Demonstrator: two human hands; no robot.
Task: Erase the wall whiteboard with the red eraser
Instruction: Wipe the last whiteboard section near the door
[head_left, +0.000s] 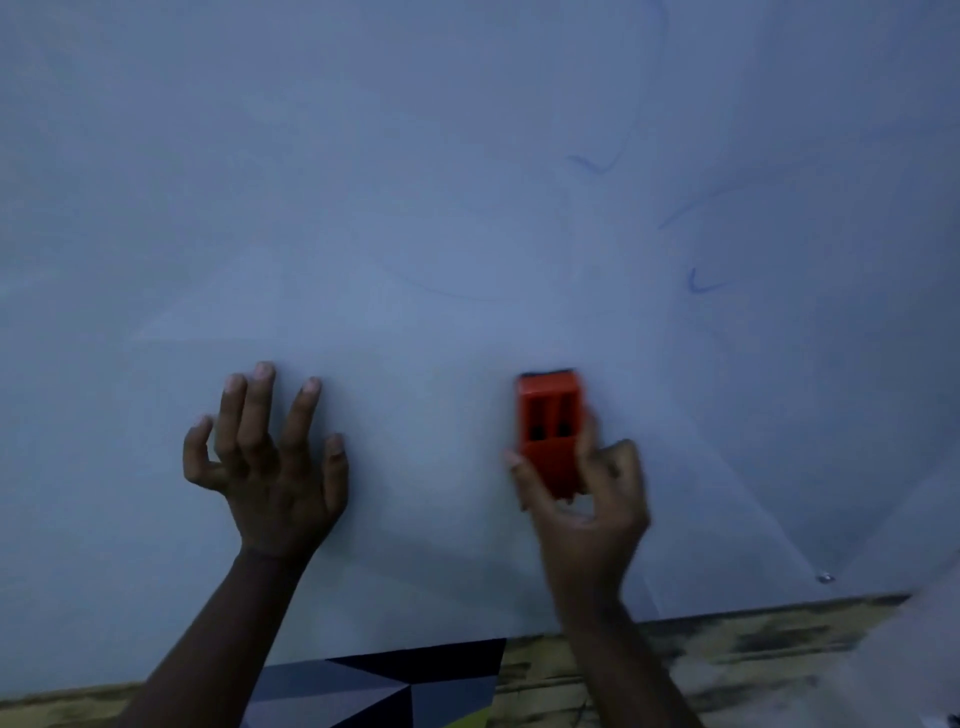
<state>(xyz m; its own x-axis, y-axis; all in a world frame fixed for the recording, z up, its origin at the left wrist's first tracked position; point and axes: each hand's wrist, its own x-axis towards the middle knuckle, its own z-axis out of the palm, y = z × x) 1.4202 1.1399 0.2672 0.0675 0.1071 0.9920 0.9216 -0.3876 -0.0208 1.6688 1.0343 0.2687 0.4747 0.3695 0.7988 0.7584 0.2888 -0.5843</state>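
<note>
Against the lower part of the pale, glossy wall whiteboard (415, 208), the right hand (587, 499) pinched the red plastic block eraser (549, 431) by its lower end, pad flat to the surface for wiping. The left hand (270, 462) (fingers spread, holding nothing) seemed to brace there; faint blue marker strokes (701, 283) remained up right.

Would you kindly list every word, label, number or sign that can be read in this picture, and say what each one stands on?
None can be read.
Whiteboard: only faint blue marker strokes, loose curves and ticks that form no letters or numbers.
Red eraser, held in the right hand: no label or brand shows; it is motion-blurred.
Left hand: bears no text.
</note>
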